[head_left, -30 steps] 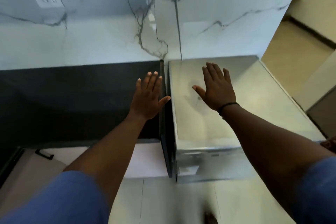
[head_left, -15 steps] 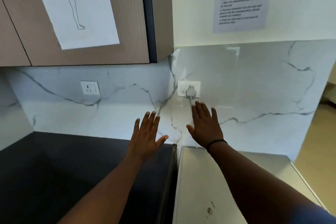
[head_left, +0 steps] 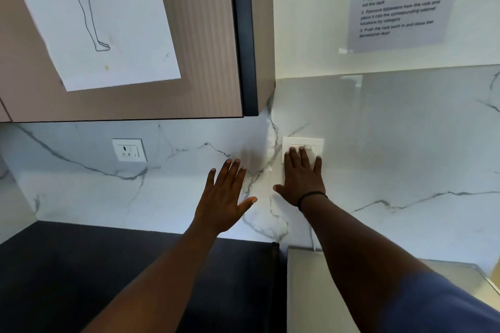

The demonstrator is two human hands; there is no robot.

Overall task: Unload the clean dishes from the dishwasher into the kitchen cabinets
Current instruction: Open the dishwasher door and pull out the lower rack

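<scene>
Both hands have risen to the backsplash: left hand [head_left: 223, 199] and right hand [head_left: 301, 178] flat, grip released. Dishwasher top [head_left: 319, 295] at 5 o'clock, dishes unseen; we risk knocking its wall socket [head_left: 303, 144].

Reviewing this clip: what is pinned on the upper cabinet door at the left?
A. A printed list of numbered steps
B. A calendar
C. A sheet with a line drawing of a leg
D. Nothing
C: the white sheet on the cabinet door shows an outlined leg and foot; the numbered printed steps are on a separate notice on the wall to the right.
</scene>
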